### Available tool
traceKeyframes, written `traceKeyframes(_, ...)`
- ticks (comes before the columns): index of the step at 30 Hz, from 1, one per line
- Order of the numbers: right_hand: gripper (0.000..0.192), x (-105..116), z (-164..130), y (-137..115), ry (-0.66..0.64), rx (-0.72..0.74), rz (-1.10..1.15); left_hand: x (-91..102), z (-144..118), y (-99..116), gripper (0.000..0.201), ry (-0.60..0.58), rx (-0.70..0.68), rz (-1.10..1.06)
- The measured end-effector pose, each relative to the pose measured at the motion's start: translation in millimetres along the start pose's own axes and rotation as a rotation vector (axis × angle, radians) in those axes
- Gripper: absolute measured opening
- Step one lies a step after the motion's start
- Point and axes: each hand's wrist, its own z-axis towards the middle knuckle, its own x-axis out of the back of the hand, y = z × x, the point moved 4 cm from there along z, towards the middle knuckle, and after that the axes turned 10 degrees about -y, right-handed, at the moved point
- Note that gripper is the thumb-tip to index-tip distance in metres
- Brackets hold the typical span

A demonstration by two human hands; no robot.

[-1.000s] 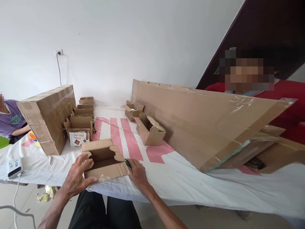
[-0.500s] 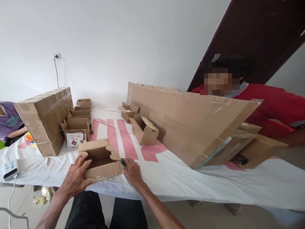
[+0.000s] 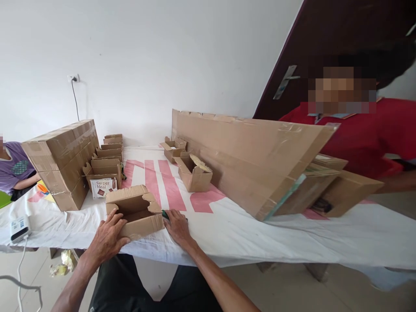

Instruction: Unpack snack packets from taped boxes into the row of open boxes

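A small open cardboard box [image 3: 143, 227] stands at the table's near edge, its inside dark and bare where I can see it. My left hand [image 3: 112, 229] grips its left front corner, fingers over the rim and thumb along the front wall. Beside the box's right end, my right hand [image 3: 178, 226] rests low on the cloth, closed around a dark green object [image 3: 165, 215]. Only the tip of that object shows, so its kind is hidden. Just behind the box, a white card printed "Super Meal" [image 3: 104, 188] leans against another open box [image 3: 104, 171].
Stacked taped cartons [image 3: 69, 169] stand at left, beside a row of open boxes [image 3: 113, 146]. Two open boxes [image 3: 195, 180] sit by a long cardboard panel [image 3: 240, 151]. A person in red [image 3: 364, 134] is behind it. A white device [image 3: 20, 229] lies at left.
The view has shifted slightly. The person in red has moved right and leans nearer. Both my hands stay at the box, with little change.
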Motion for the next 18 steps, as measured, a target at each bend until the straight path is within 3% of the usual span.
traceKeyframes(5,0.024,1.2,0.2,-1.8,0.002,-0.002,-0.016,-0.5,0.1,4.2,0.051,0.000,0.033,-0.018)
traceKeyframes(13,0.028,-3.1,0.1,0.7,0.010,0.015,-0.015,-7.6,4.9,8.3,0.029,0.014,0.138,0.034)
traceKeyframes(18,0.030,-6.4,-0.1,4.1,-0.003,0.012,-0.009,-8.9,6.2,7.1,0.025,0.020,0.104,0.032)
